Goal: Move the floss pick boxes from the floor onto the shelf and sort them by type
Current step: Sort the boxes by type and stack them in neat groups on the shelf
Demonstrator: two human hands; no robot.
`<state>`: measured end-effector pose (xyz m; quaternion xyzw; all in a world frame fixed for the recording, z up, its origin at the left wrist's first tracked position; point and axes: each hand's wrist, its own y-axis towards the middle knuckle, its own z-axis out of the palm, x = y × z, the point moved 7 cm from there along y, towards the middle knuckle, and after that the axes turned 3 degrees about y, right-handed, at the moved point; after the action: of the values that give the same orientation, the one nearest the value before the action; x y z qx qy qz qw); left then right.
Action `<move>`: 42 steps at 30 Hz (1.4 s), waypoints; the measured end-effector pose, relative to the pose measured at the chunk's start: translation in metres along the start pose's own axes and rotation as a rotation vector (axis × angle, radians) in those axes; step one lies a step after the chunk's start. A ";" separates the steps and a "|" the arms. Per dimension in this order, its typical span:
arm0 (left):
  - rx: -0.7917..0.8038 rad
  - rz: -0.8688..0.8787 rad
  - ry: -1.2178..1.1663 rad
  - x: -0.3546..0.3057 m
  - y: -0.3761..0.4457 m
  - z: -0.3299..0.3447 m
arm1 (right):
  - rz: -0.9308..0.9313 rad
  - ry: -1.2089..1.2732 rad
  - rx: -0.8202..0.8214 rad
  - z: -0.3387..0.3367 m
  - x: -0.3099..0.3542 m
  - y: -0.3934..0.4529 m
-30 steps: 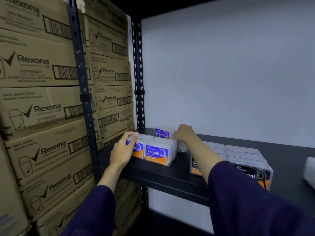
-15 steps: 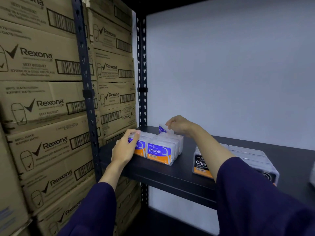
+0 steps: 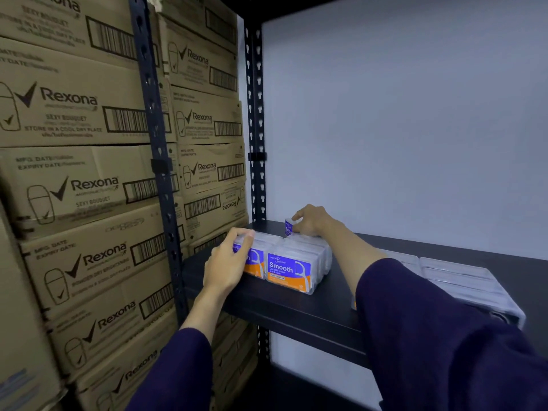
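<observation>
Two rows of clear "Smooth" floss pick boxes (image 3: 289, 271) with blue and orange labels stand on the black shelf (image 3: 296, 310) at its left end. My left hand (image 3: 226, 264) rests flat against the front left box, fingers curled over its top. My right hand (image 3: 310, 221) pinches a single Smooth box (image 3: 288, 226) held upright at the back of the rows. To the right, another group of clear boxes (image 3: 462, 280) lies on the shelf, partly hidden by my right sleeve.
Stacked brown Rexona cartons (image 3: 77, 185) fill the neighbouring rack on the left, behind a dark slotted upright (image 3: 157, 161). A second upright (image 3: 255, 129) stands at the shelf's back left corner. A pale wall (image 3: 400, 129) closes the back.
My right hand has shifted left toward the back of the Smooth rows, still on the single box. The camera has moved closer and lower. My left hand stays on the front left box.
</observation>
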<state>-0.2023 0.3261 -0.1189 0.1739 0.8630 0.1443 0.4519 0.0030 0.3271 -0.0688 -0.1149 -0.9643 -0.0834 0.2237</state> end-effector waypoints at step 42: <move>0.411 -0.132 -0.509 0.001 0.028 0.017 | 0.155 0.916 -0.333 0.052 -0.018 -0.109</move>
<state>-0.1844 0.3531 -0.1180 0.2356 0.7430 -0.1106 0.6167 -0.0308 0.2304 -0.1348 -0.1722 -0.7291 -0.2616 0.6086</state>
